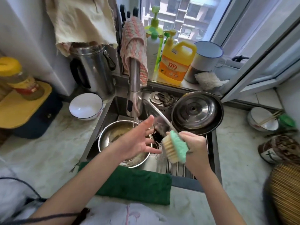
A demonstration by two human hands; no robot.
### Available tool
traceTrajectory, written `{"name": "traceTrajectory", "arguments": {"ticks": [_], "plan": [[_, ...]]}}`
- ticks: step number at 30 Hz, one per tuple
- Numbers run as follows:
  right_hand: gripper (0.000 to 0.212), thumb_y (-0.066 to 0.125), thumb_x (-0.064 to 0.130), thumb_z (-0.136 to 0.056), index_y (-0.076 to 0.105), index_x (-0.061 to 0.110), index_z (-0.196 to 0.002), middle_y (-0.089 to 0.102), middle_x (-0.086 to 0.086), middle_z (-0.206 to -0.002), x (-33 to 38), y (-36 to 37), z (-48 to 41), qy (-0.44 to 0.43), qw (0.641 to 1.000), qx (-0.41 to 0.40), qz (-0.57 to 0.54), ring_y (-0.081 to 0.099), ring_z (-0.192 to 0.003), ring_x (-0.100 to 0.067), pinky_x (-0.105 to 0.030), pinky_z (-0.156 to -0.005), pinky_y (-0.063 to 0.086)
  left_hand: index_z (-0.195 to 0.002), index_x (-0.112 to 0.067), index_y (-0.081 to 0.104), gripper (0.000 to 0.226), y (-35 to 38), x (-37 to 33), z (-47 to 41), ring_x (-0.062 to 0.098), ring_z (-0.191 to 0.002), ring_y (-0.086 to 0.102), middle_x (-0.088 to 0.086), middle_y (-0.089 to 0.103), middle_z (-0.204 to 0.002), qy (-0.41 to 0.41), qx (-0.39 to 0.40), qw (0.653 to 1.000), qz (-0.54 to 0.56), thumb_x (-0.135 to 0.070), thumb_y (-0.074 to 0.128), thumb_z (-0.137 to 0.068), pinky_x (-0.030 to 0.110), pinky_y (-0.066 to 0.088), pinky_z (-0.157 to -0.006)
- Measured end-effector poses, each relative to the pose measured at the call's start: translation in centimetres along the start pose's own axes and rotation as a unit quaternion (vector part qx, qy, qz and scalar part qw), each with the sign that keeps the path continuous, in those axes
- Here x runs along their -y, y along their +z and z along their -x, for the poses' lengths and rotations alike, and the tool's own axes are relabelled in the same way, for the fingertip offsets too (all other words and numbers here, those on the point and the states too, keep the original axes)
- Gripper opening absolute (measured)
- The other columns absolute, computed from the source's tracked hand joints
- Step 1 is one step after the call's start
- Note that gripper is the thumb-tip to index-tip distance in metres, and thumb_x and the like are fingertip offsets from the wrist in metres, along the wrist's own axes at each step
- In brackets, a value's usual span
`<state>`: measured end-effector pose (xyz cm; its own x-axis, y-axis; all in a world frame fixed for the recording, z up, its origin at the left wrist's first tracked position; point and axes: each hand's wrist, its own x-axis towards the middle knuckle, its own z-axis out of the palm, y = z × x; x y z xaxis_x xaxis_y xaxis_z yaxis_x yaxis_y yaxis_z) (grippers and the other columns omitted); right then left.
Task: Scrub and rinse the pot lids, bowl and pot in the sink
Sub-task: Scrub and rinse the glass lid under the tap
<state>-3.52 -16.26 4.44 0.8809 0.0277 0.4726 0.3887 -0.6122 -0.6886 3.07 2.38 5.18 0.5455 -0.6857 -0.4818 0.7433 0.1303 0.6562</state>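
Where writing is legible, "立白" is read on the yellow detergent bottle (176, 65), upper centre. The right grip (193, 146) is clamped round a green-backed brush (174, 146). The left grip (138, 140), fingers spread apart, is held over the steel bowl (110, 136) in the sink (215, 159). A pot lid (194, 109) is noted upper right of both grips.

Kettle (94, 69) at 11 o'clock, yellow detergent jug (176, 62) at 1, enamel mug (206, 57) at its 3 o'clock. Green cloth (134, 184) at 6 on the counter edge. Oil bottle (21, 78) at 9.
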Motion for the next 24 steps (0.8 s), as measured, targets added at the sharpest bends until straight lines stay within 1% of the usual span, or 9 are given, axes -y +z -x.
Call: {"name": "traceTrajectory", "arguments": {"ticks": [3, 6, 7, 10, 13, 16, 19, 21, 24], "plan": [[0.026, 0.075, 0.026, -0.077, 0.075, 0.008, -0.095, 0.069, 0.001, -0.074, -0.8, -0.1, 1.0, -0.075, 0.989, 0.039, 0.121, 0.064, -0.059, -0.012, -0.022, -0.049, 0.048, -0.133, -0.008, 0.041, 0.093, 0.5, -0.8, -0.1, 0.043, -0.125, 0.047, 0.026, 0.04, -0.141, -0.019, -0.001, 0.997, 0.07, -0.064, 0.069, -0.064, 0.05, 0.05, -0.093], [0.036, 0.079, 0.027, -0.068, 0.075, 0.009, -0.098, 0.069, 0.0, -0.073, -1.8, -0.3, 2.1, -0.129, 0.97, 0.066, 0.193, 0.064, -0.055, -0.016, -0.023, -0.045, 0.049, -0.119, -0.002, 0.04, 0.038, 1.7, -1.0, -0.8, 0.041, -0.096, 0.064, 0.028, 0.051, -0.114, -0.033, -0.053, 0.994, 0.093, -0.017, 0.055, -0.088, 0.04, 0.06, -0.067], [0.035, 0.078, 0.027, -0.067, 0.076, 0.009, -0.096, 0.069, 0.001, -0.072, -2.1, -0.3, 2.2, -0.145, 0.964, 0.075, 0.21, 0.064, -0.054, -0.016, -0.021, -0.044, 0.047, -0.119, 0.0, 0.041, 0.03, 2.1, -0.8, -1.1, 0.042, -0.092, 0.063, 0.028, 0.051, -0.111, -0.042, -0.066, 0.993, 0.088, -0.002, 0.046, -0.089, 0.036, 0.059, -0.058], [0.031, 0.072, 0.03, -0.067, 0.077, 0.017, -0.095, 0.067, 0.009, -0.072, -2.4, -0.9, 2.5, -0.174, 0.936, 0.136, 0.274, 0.062, -0.053, -0.012, -0.017, -0.044, 0.037, -0.139, 0.004, 0.026, 0.055, 1.7, 0.8, -2.0, 0.045, -0.093, 0.059, 0.031, 0.047, -0.123, -0.047, -0.102, 0.988, 0.11, 0.016, 0.028, -0.086, 0.033, 0.057, -0.047], [0.05, 0.087, 0.033, -0.054, 0.074, 0.031, -0.103, 0.07, 0.018, -0.086, -2.8, -1.8, 2.4, -0.103, 0.914, 0.256, 0.298, 0.066, -0.063, -0.005, -0.017, -0.052, 0.045, -0.149, -0.006, 0.018, 0.071, -0.2, 2.9, -1.9, 0.043, -0.104, 0.061, 0.023, 0.045, -0.137, -0.023, -0.107, 0.989, 0.103, 0.016, 0.031, -0.082, 0.05, 0.058, -0.071], [0.055, 0.08, 0.03, -0.072, 0.062, 0.037, -0.123, 0.07, 0.014, -0.1, -3.0, -1.9, 1.8, 0.08, 0.913, 0.323, 0.234, 0.063, -0.082, -0.003, -0.016, -0.07, 0.048, -0.149, -0.017, 0.021, 0.075, -2.1, 3.9, -1.2, 0.039, -0.112, 0.058, 0.012, 0.042, -0.143, 0.015, -0.117, 0.992, 0.054, 0.018, 0.031, -0.083, 0.046, 0.059, -0.066], [0.069, 0.068, 0.049, -0.08, 0.036, 0.044, -0.141, 0.065, 0.012, -0.11, -3.7, -0.7, 0.4, 0.225, 0.918, 0.294, 0.142, 0.06, -0.088, -0.007, -0.025, -0.076, 0.05, -0.146, -0.019, 0.028, 0.072, -4.0, 4.1, 0.1, 0.036, -0.111, 0.06, 0.008, 0.044, -0.141, 0.044, -0.121, 0.99, 0.048, 0.019, 0.03, -0.085, 0.048, 0.059, -0.068], [0.066, 0.051, 0.059, -0.088, 0.02, 0.049, -0.146, 0.061, 0.009, -0.113, -3.7, 1.5, -0.9, 0.198, 0.924, 0.293, 0.142, 0.06, -0.099, -0.014, -0.03, -0.081, 0.047, -0.142, -0.018, 0.035, 0.067, -5.0, 4.1, 0.9, 0.039, -0.112, 0.06, 0.012, 0.048, -0.139, 0.059, -0.129, 0.987, 0.074, 0.019, 0.029, -0.086, 0.051, 0.059, -0.068], [0.048, 0.032, 0.04, -0.102, 0.019, 0.043, -0.148, 0.046, 0.001, -0.098, -2.7, 6.7, -2.9, 0.083, 0.92, 0.34, 0.179, 0.055, -0.096, -0.023, -0.032, -0.072, 0.035, -0.137, -0.012, 0.043, 0.06, -5.8, 4.5, 1.6, 0.039, -0.108, 0.062, 0.01, 0.064, -0.123, 0.085, -0.131, 0.983, 0.094, 0.018, 0.026, -0.088, 0.058, 0.056, -0.07]]}}
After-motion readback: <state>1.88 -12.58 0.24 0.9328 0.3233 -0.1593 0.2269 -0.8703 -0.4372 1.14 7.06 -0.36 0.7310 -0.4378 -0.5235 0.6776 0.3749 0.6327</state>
